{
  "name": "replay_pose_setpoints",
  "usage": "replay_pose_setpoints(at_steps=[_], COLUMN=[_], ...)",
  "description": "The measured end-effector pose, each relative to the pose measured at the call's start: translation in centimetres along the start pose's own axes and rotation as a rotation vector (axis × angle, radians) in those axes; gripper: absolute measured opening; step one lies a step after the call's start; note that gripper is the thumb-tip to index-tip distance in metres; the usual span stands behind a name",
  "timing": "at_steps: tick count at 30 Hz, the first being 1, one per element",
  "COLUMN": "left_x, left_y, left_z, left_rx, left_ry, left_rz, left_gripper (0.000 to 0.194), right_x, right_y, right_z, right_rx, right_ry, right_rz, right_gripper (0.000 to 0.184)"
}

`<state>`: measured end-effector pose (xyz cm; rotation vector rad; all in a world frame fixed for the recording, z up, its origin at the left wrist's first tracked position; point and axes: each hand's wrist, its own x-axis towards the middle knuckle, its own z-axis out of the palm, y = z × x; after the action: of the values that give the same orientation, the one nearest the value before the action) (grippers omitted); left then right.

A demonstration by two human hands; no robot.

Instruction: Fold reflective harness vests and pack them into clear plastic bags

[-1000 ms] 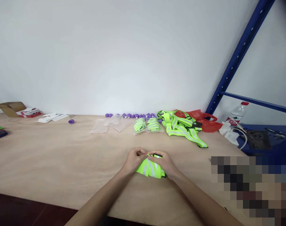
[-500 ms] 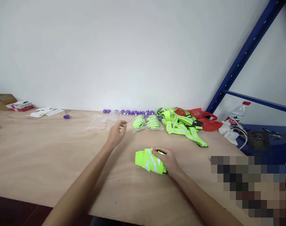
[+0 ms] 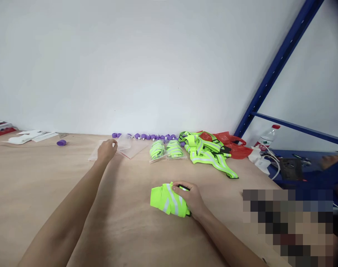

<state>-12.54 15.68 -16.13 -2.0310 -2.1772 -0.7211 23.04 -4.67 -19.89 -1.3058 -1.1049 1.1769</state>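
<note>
My right hand (image 3: 191, 197) is closed around a rolled bundle of fluorescent yellow-green reflective straps (image 3: 169, 200) at the centre front of the table. Grey-white stripes cross the bundle, a loose flat end points left, and black edging shows beneath my fingers. Farther back on the left, my left hand (image 3: 107, 150) hovers at some flat clear plastic bags (image 3: 126, 144). Its fingers are loosely curled, with a gap to the thumb; whether they touch a bag I cannot tell. Two clear bags with folded straps inside, the left one (image 3: 157, 150) and the right one (image 3: 174, 149), lie beyond my right hand.
Loose reflective straps (image 3: 208, 154) are heaped against a red plastic bag (image 3: 237, 148). Several purple caps (image 3: 148, 137) line the wall. White papers (image 3: 24, 137) lie far left. At right are a blue metal frame (image 3: 277, 70), a bottle (image 3: 266, 137), cables and another person's hand (image 3: 331, 161).
My left hand has moved left across the table to the flat plastic bags. My right hand keeps its hold on the strap bundle. The view has turned slightly right.
</note>
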Motion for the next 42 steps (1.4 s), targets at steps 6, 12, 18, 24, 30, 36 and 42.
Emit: replay_pose_setpoints(at_steps=[6, 12, 18, 24, 30, 36, 42], left_x=[0.4, 0.9, 0.7, -5.2, -12.3, -16.2, -18.4], left_y=[0.0, -0.7, 1.6, 6.0, 10.5, 13.5, 15.5], left_z=[-0.5, -0.2, -1.9, -4.3, -3.3, -1.3, -0.6], left_rx=[0.116, 0.127, 0.041, -0.051, -0.086, -0.094, -0.128], left_ry=[-0.026, -0.054, 0.065, 0.070, -0.002, -0.054, -0.037], left_rz=[0.082, 0.088, 0.091, 0.330, 0.586, 0.709, 0.748], left_gripper=[0.048, 0.035, 0.030, 0.021, 0.033, 0.044, 0.053], right_x=[-0.1, 0.1, 0.0, 0.2, -0.3, -0.7, 0.5], right_y=[-0.1, 0.1, 0.0, -0.3, -1.2, -2.5, -1.3], right_z=[-0.1, -0.1, -0.1, -0.3, -0.8, -1.6, -2.0], right_rx=[0.030, 0.030, 0.049, 0.086, 0.128, 0.145, 0.117], right_ry=[-0.004, -0.015, -0.013, 0.005, -0.025, 0.015, 0.225], right_rz=[0.010, -0.008, -0.017, -0.019, -0.071, -0.159, -0.158], right_gripper=[0.030, 0.028, 0.026, 0.030, 0.025, 0.030, 0.028])
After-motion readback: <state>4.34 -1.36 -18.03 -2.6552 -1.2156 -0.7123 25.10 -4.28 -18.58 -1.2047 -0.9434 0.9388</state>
